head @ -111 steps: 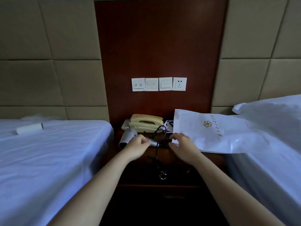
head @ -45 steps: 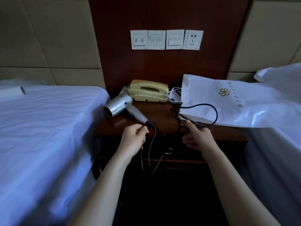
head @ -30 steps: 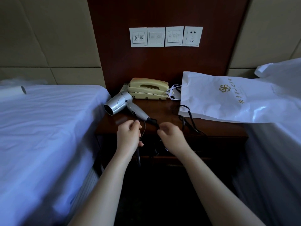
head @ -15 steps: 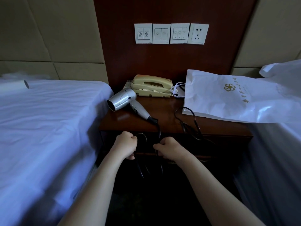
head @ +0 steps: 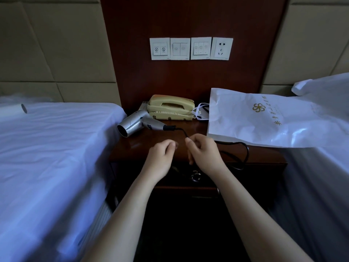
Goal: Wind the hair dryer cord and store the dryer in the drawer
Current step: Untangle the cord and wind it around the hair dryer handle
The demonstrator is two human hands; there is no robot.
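In front of the yellow telephone (head: 171, 107), the silver hair dryer (head: 139, 124) lies on the counter (head: 143, 148), not yet stored. The right hand (head: 204, 153) pinches the black cord (head: 243, 148) just past the handle; the left hand (head: 160, 157) is loosely curled, and I cannot tell if it grips anything. A sharp tug could likely drag the dryer off the edge. Right of the telephone, the white bag (head: 264, 120) overlies part of the cord's loop, and slack dangles near the drawer's ring pull (head: 196, 176), where it could snag.

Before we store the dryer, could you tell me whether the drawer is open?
Shut: the drawer front sits flush under the nightstand top.
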